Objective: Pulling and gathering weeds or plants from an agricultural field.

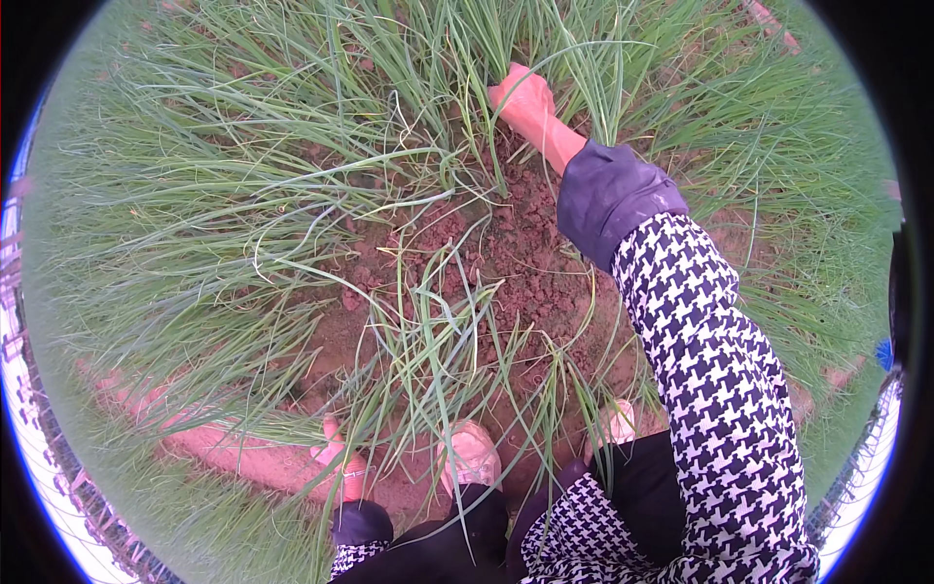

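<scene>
My right hand (527, 95) reaches forward, its fingers curled at the base of upright green onion-like plants (485, 44) near the top; the leaves partly hide the fingertips. My left hand (339, 456) is low at the left beside my leg, near a loose bundle of long green leaves (438, 343) lying across the soil before my feet. Leaves cover part of this hand, and its grip is unclear. Crumbly reddish-brown soil (522, 241) shows between the right hand and the bundle.
Dense green plants (182, 182) stand on the left and more (795, 168) on the right. A bare earth ridge (241, 460) runs along the lower left. My light-coloured shoes (473, 452) are on the ground below the bundle. Netting (95, 496) curves along the left rim.
</scene>
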Available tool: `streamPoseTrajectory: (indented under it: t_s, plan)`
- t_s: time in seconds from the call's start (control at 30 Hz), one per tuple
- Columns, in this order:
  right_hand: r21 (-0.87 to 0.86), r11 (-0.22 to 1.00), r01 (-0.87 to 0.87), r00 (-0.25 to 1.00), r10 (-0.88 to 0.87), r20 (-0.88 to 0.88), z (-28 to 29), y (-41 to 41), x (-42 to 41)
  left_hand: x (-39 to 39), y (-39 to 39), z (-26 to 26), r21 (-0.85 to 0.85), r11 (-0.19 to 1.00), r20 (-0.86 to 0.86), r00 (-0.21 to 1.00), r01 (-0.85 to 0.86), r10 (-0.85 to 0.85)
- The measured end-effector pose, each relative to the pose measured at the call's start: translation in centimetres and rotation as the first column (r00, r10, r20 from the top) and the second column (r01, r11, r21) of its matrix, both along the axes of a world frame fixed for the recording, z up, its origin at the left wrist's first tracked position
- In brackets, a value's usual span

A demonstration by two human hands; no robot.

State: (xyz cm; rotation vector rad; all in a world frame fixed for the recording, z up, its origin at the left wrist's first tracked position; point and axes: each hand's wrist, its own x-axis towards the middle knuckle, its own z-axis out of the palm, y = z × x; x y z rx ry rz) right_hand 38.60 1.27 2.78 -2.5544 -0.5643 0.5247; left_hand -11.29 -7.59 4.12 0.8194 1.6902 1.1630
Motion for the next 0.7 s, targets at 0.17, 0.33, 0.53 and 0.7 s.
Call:
streamPoseTrajectory:
  t_s: [0.17,0.33,0.53,0.7]
  plan:
    - [-0.091,0.994,-0.055,0.998,0.058,0.032,0.5,0.1,-0.9,-0.4,0.0,0.8,0.017,1.000,0.005,1.000,-0.009,0.009]
    - [-0.006,0.985,-0.171,0.985,0.171,0.022,-1.3,-0.8,0.4,-0.6,0.0,2.2,0.040,0.999,0.015,0.999,-0.029,0.028]
    - [0.314,0.938,-0.147,0.989,0.150,0.012,0.0,-3.7,2.0,-0.5,-1.6,3.6,0.042,0.997,0.034,0.998,-0.060,0.058]
    - [0.711,0.700,0.068,0.561,0.563,-0.607,9.5,-3.7,4.7,-0.7,-3.1,5.2,0.040,0.997,0.035,0.997,-0.069,0.067]
